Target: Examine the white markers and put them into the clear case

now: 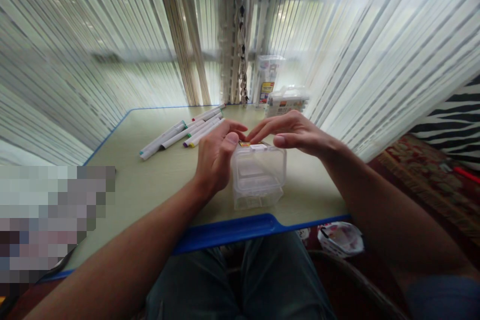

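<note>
A clear plastic box [258,177] stands on the pale green table [150,180] in front of me. My left hand [216,157] curls against the box's left side, its thumb near the top rim. My right hand [292,132] reaches over the far rim with fingers pressed together. Both sets of fingertips meet at a small marker end [245,144] with a yellow-red band at the box's top edge. Whether either hand grips it is hard to tell.
Several white markers [183,132] with coloured caps lie on the table behind my left hand. Two clear marker packages [279,95] stand at the far edge by the curtain [367,55]. A blue rim [232,230] borders the table's front edge.
</note>
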Demonstrator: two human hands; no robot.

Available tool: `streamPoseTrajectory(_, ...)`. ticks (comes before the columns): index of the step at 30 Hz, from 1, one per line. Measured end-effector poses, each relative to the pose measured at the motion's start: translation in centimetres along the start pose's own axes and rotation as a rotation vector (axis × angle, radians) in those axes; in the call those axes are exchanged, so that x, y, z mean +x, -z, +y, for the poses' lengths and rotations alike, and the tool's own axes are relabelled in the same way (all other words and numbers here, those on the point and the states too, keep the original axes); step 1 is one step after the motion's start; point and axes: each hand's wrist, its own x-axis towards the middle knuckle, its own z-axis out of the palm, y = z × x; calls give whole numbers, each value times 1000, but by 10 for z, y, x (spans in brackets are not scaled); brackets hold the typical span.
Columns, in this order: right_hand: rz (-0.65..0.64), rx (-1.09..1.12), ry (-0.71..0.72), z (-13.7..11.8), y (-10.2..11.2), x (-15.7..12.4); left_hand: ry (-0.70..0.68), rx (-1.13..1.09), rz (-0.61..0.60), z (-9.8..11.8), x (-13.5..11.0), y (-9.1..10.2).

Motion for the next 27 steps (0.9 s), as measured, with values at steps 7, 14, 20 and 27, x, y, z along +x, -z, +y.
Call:
streamPoseTrajectory(7, 13, -24, -33, -2, 0, 0, 4, 2, 29, -1, 0, -1)
streamPoseTrajectory(14, 1, -11, -40, -3, 0, 0, 5, 5, 22, -1, 0, 0)
streamPoseTrajectory(20, 6, 15, -1, 2, 2, 1, 6, 10, 13, -2, 0, 2)
streamPoseTrajectory(27, -52, 66, 72, 0, 3, 2, 26, -18, 30, -3, 0, 1)
